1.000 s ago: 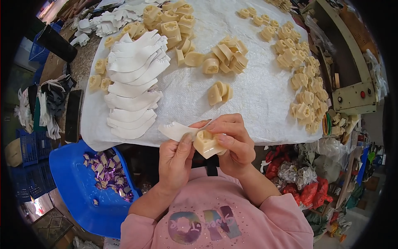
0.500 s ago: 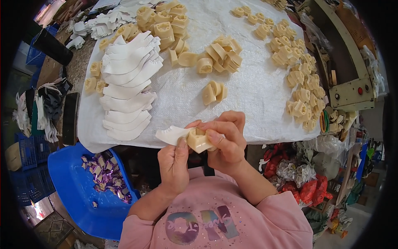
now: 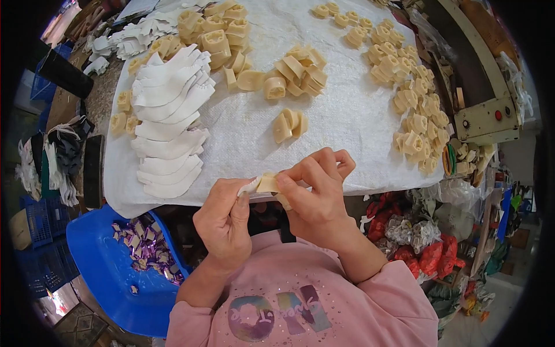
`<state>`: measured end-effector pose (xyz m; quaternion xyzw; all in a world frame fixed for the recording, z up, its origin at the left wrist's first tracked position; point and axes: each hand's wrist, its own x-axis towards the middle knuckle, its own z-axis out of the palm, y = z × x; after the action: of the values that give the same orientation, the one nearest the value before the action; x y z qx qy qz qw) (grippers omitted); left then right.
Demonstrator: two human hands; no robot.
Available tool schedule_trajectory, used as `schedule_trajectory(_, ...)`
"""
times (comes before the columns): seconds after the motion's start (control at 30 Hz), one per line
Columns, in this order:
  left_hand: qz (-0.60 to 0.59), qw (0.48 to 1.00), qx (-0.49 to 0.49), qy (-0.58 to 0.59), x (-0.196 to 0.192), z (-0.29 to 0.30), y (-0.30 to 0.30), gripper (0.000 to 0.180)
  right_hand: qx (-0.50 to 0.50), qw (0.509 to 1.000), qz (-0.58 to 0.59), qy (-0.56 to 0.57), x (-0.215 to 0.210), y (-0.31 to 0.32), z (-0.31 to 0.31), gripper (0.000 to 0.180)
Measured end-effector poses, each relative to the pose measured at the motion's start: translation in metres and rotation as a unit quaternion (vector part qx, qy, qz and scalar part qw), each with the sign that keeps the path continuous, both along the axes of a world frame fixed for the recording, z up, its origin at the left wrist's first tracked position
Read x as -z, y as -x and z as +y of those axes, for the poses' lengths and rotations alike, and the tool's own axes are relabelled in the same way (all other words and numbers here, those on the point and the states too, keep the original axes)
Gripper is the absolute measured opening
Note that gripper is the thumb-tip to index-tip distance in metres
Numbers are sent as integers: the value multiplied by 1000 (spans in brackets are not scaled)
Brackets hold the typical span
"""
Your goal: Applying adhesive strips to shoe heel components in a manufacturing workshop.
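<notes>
Both my hands meet just over the front edge of the white-covered table (image 3: 243, 133). Pinched between thumb and fingers, a small curved white piece (image 3: 248, 187) is in my left hand (image 3: 224, 222). My right hand (image 3: 315, 191) grips a glossy cream piece (image 3: 267, 183), largely hidden by its fingers. The two pieces are close together; whether they are joined I cannot tell. Overlapping curved white pieces (image 3: 170, 130) lie in a column at the left. A small cluster of cream pieces (image 3: 289, 125) sits beyond my hands.
Farther back are piles of cream pieces (image 3: 298, 72), and many hollow cream pieces (image 3: 416, 121) line the right side. A blue tub (image 3: 104, 283) with purple-edged scraps stands below the left edge. Red and clear bags (image 3: 428, 248) lie below right; a metal-framed machine (image 3: 488, 124) stands beyond.
My left hand has shifted left and turned, tilting the white piece more edge-on. My right hand has turned over the cream piece, covering more of it. The view has shifted slightly.
</notes>
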<state>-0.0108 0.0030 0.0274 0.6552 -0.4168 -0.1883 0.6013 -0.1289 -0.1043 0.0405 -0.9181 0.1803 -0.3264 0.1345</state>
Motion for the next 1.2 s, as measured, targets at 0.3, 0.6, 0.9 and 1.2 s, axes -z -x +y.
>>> schedule_trajectory(0.3, -185, 981, 21, 56, 14, -5, 0, 16, -62, 997, 4, 38, 13, 4, -3, 25)
schedule_trajectory(0.6, 55, 993, 66, 84, 23, -2, -1, 14, -108, 976, -119, -146, 32, 5, -6, 31)
schedule_trajectory(0.9, -198, 966, 97, 137, 20, -15, -8, 11, -187, 956, -68, -217, 29, 12, -9, 25)
schedule_trajectory(1.2, -160, 974, 66, 144, 14, -16, -1, 13, -167, 964, -112, -174, 26, 11, -12, 25)
